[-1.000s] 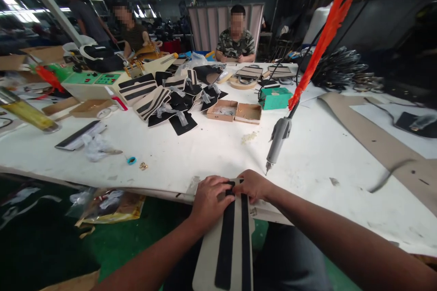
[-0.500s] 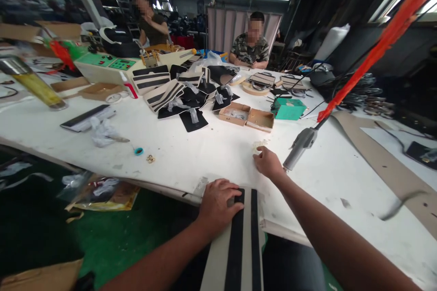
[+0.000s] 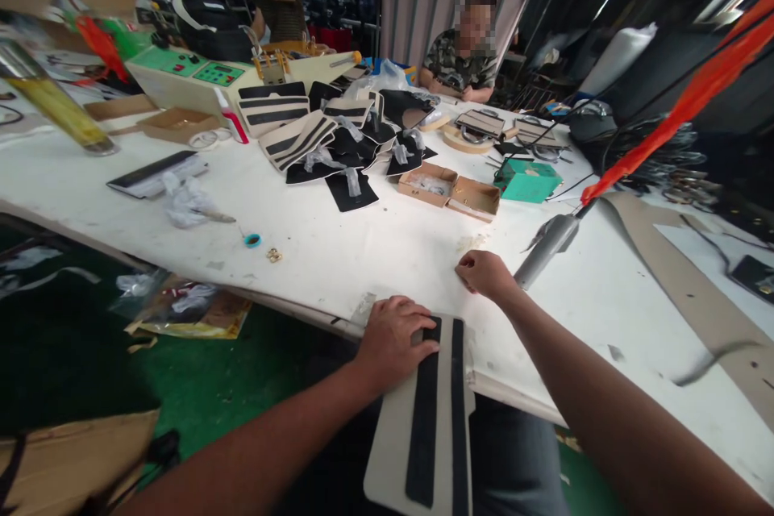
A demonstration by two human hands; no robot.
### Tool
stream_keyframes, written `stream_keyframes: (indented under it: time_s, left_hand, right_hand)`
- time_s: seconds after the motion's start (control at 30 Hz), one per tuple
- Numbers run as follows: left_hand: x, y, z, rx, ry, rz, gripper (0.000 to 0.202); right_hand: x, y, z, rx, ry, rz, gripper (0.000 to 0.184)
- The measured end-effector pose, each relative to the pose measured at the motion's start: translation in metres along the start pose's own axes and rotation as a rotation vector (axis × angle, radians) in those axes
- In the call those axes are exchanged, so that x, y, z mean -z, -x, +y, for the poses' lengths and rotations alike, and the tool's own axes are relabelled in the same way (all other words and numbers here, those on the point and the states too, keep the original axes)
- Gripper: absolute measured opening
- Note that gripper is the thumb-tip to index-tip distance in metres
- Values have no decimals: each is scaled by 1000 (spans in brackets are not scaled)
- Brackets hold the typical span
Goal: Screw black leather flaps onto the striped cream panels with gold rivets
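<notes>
My left hand [image 3: 396, 343] grips the top end of a flat beige panel [image 3: 426, 419] with black stripes, thumb and fingers spread over it. The panel's upper end meets the table edge, and its lower part slopes down over my lap. On the white table, my right hand [image 3: 485, 274] is closed, its fingertips curled down near the surface; whatever may be in them is hidden. Pale yellowish marks [image 3: 475, 243] lie just beyond it. Close to my right wrist is a grey corded tool [image 3: 547, 250], shaped like an electric screwdriver, below a red-wrapped cable.
Small open cardboard boxes [image 3: 475, 197] hold small metal parts beside a green box [image 3: 529, 180]. Striped and black panels [image 3: 351, 149] are heaped behind. Left lie gold-coloured pieces [image 3: 274, 255], a blue-rimmed lid [image 3: 252, 240] and a brush [image 3: 218, 216]. A co-worker [image 3: 463, 56] sits across the table.
My right fingers have curled in and drawn slightly back from the pale marks. The left hand keeps its hold on the panel, more of which shows now. The whole view has shifted somewhat.
</notes>
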State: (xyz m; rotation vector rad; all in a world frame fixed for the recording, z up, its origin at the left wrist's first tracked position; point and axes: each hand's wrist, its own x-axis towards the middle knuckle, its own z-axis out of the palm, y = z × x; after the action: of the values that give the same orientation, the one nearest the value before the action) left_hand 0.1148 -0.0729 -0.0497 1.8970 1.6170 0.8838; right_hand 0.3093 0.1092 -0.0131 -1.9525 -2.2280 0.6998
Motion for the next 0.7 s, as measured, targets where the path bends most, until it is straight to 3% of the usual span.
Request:
stream_keyframes:
  time_s: [0.17,0.43,0.57,0.7]
  left_hand:
    - [-3,-1,-2,-27,-20,-7,25]
    - [-2,1,-1,-36,-44,-3,26]
    - [-2,1,-1,-47,-58,-3,26]
    - [-2,1,-2,-51,-63,-8,27]
  right_hand:
    - [-2,1,7,20,47,-41,26]
    - [-8,-2,5,122,274,128,33]
    - [-8,4,5,146,239,162,31]
    - [-6,37,2,217,83,129,31]
